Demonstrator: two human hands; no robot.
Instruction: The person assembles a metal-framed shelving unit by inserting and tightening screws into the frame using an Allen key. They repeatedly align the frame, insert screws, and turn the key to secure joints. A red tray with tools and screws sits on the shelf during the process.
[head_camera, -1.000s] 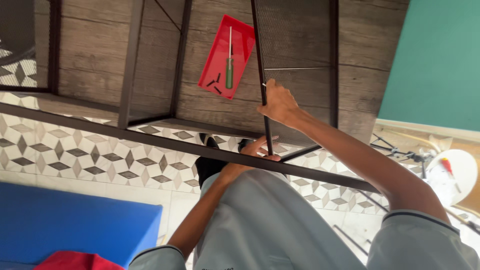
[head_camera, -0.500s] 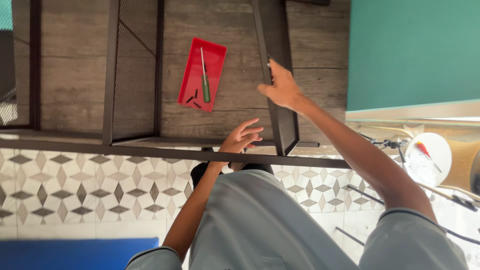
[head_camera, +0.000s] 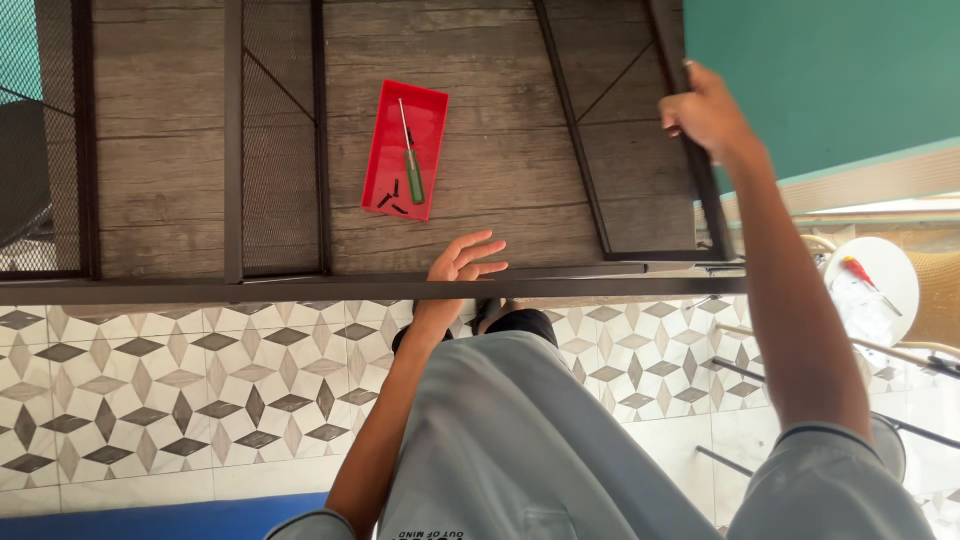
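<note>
Moved: left hand dropped lower, fingers spread, holding nothing.
Right hand: I see it gripping black metal frame, two o'clock.
Red plastic tray: twelve o'clock.

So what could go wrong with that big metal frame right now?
Only the right hand grips the black metal frame, at one upright bar; the left hand is open beside the long bar, not clearly holding it. The frame might tip or swing.

The red tray, with a green-handled screwdriver and small dark screws, lies on the wooden floor between the bars. A shifting bar could knock it and scatter the screws.
</note>
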